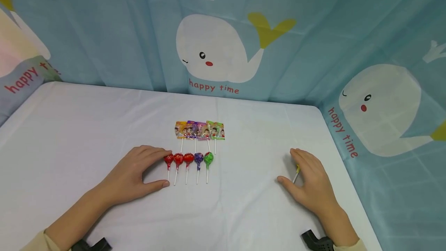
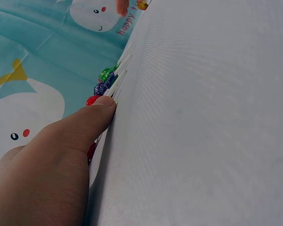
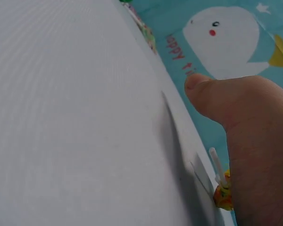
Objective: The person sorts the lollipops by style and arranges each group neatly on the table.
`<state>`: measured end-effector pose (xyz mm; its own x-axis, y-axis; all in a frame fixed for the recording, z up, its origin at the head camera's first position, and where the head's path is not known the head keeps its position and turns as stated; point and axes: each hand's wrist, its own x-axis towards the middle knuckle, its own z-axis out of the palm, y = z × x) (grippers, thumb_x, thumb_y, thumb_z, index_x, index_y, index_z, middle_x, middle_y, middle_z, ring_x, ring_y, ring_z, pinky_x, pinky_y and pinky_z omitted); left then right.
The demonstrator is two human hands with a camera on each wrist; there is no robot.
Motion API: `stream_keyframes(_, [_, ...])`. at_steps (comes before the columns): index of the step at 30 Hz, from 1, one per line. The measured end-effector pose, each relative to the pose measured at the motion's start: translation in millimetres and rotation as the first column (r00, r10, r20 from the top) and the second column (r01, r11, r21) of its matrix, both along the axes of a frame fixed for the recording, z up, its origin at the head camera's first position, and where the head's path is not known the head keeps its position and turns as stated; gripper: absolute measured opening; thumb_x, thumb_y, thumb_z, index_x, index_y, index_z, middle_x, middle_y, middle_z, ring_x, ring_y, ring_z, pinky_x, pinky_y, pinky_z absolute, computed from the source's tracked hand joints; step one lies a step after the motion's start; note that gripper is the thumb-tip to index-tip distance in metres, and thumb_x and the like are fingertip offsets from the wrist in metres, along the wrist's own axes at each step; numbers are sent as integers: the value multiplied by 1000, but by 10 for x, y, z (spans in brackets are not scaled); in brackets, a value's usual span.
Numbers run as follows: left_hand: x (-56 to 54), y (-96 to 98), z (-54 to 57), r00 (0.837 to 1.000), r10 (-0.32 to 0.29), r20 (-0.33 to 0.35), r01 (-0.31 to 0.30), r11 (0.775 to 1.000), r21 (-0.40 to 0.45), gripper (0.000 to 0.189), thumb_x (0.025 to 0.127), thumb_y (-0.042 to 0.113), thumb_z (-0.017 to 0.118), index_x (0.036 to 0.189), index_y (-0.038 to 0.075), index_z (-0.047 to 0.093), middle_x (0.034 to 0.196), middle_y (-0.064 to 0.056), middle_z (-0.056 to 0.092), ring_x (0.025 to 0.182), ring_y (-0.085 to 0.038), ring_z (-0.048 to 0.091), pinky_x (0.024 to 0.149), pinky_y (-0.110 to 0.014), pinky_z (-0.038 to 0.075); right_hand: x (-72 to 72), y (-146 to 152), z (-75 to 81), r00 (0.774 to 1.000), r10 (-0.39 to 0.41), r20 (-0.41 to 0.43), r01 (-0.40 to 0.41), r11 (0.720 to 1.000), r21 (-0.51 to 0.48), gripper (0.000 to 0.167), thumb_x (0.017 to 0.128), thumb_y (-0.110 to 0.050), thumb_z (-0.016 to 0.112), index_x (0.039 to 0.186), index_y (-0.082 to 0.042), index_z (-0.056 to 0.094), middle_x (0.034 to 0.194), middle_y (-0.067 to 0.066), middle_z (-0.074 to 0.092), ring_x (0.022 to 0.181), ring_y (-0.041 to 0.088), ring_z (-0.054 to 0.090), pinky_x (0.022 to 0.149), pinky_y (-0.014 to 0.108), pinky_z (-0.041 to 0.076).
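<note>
Three red lollipops, a purple lollipop and a green lollipop lie side by side in a row, sticks toward me. My left hand is at the row's left end, its fingertips right at the head of the leftmost red one and its thumb beside the stick's lower end. In the left wrist view the thumb overlaps part of the row. Off to the right, my right hand arches over a yellow lollipop, thumb spread away from the fingers. The hand hides part of that candy.
Behind the row, several flat-wrapped lollipops in orange, purple, pink and green lie overlapping, sticks toward me. A white cloth covers the table. Blue whale-print curtains rise along its back and sides.
</note>
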<state>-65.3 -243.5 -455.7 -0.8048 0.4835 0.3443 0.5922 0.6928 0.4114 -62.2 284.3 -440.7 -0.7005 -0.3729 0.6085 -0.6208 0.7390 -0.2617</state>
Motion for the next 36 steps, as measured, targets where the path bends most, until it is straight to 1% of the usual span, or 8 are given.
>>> stream_keyframes(6, [-1,2,4,1000,2,2,-2,1000,1,81,81,53,95,149,20,66,141,5,69,129,-21,59,107,-52,46,62,119,16,994,-59,88,58,998,9,90,95,-65,77,143,11,63,141,25,68,134,46,60,128,33,28])
stream_keyframes(11, [3,10,14,1000,7,9,-7,1000,-3,81,81,52,95,150,21,67,142,5,69,129,-21,59,107,-54,47,115,183,25,988,-96,118,96,995,8,86,81,-40,94,145,8,64,143,24,67,135,47,59,128,32,28])
stream_keyframes(16, [6,14,19,1000,8,10,-8,1000,-8,81,81,52,95,149,20,67,142,4,69,129,-22,60,107,-54,47,177,241,33,977,-146,156,147,989,0,86,72,-23,99,144,7,64,143,23,67,135,47,58,126,28,27])
stream_keyframes(20, [7,13,20,1000,9,9,-9,1000,-7,81,81,53,95,149,20,67,141,4,69,129,-22,59,108,-55,47,225,278,19,962,-194,194,194,981,19,85,73,-24,100,145,5,64,144,21,67,136,46,58,126,32,30])
stream_keyframes(25, [9,11,20,1000,12,9,-12,1000,-10,81,80,53,96,149,20,67,140,4,69,129,-22,60,108,-56,46,266,290,9,935,-246,254,243,969,44,82,77,-27,99,146,1,64,145,20,67,137,46,57,121,55,39])
stream_keyframes(28, [7,8,12,1000,10,9,-10,1000,-8,82,80,53,96,149,20,67,141,5,69,129,-22,59,108,-54,45,271,294,1,926,-253,279,250,967,49,81,79,-28,98,147,0,64,145,19,66,138,46,56,117,62,40])
stream_keyframes(32, [0,4,3,1000,4,2,-4,1000,-3,81,80,53,96,149,21,67,141,5,69,130,-21,59,108,-53,45,268,298,-19,920,-248,302,245,968,48,81,81,-30,97,148,-1,63,147,18,66,139,45,55,118,61,40])
stream_keyframes(36, [0,0,-4,1000,4,1,-4,1000,-1,82,80,52,96,149,21,67,142,6,68,130,-21,59,108,-52,46,266,297,-34,921,-231,313,230,972,40,80,82,-31,97,149,-2,63,147,15,66,140,42,56,122,49,38])
